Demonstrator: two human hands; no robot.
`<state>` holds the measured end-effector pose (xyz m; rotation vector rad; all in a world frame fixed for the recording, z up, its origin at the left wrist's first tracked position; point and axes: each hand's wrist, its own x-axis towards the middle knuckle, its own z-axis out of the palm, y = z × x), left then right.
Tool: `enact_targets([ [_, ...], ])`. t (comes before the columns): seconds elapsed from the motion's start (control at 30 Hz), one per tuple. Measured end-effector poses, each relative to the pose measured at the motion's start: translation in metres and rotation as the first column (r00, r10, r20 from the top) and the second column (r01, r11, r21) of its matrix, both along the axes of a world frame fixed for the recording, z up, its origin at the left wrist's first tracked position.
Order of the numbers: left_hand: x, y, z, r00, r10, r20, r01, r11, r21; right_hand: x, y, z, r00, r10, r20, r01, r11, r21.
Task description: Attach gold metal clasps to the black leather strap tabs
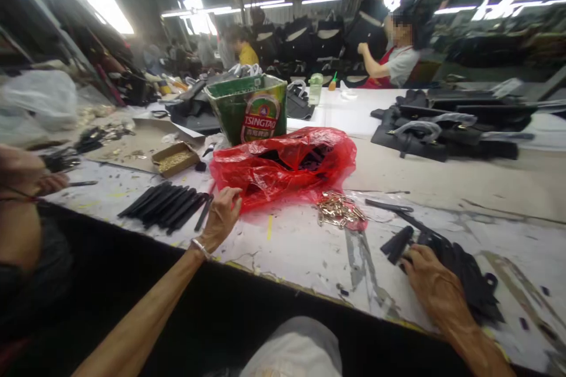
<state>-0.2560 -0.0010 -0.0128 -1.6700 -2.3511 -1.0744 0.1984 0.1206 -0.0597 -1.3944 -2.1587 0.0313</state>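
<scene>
My left hand [223,218] is over the table at the near left edge of a red plastic bag [283,168], its fingers bent and a little apart. Beside it lies a single black strap [203,212], close to a row of black straps [163,203]. What the fingertips touch is partly hidden. On the right, my right hand [435,283] has its fingers closed around a folded black strap [398,244], at the side of a heap of black straps [471,277]. Between my hands lies a pile of small gold-coloured metal clips [339,210].
Behind the red bag stands a green Tsingtao box [250,109]. A small cardboard box [174,159] holds gold-coloured parts. Black bag pieces with handles [442,123] lie at the back right. Another person's arm [20,200] reaches in at left; a co-worker [393,56] is across the table.
</scene>
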Motion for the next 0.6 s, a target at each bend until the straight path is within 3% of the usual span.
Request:
enact_targets([
  [0.07,0.044,0.012,0.003,0.989,-0.125,0.079,0.123,0.992,0.036,0.004,-0.002,-0.003,0.997,0.064,0.03,-0.066,0.997,0.041],
  [0.13,0.092,0.022,0.005,0.925,-0.265,0.274,0.254,0.964,0.076,0.009,-0.004,-0.004,0.995,0.092,0.033,-0.094,0.992,0.08],
  [0.2,0.137,0.029,0.004,0.795,-0.355,0.493,0.368,0.927,0.074,0.011,-0.01,0.0,0.996,0.09,0.026,-0.093,0.988,0.123],
  [0.27,0.175,0.033,0.002,0.59,-0.392,0.706,0.49,0.869,0.073,0.008,-0.025,0.01,0.994,0.108,0.015,-0.109,0.972,0.207],
  [0.33,0.205,0.034,0.0,0.347,-0.347,0.871,0.577,0.812,0.094,-0.004,-0.05,0.024,0.986,0.165,-0.005,-0.155,0.936,0.315],
  [0.43,0.231,0.029,0.004,0.004,-0.177,0.984,0.626,0.768,0.136,-0.034,-0.102,0.044,0.96,0.256,-0.112,-0.211,0.927,0.311],
  [0.5,0.238,0.021,0.011,-0.163,-0.083,0.983,0.639,0.75,0.169,-0.053,-0.137,0.052,0.936,0.281,-0.213,-0.222,0.939,0.263],
  [0.6,0.239,0.007,0.025,-0.324,-0.015,0.946,0.643,0.729,0.232,-0.068,-0.176,0.054,0.892,0.252,-0.375,-0.196,0.964,0.182],
])
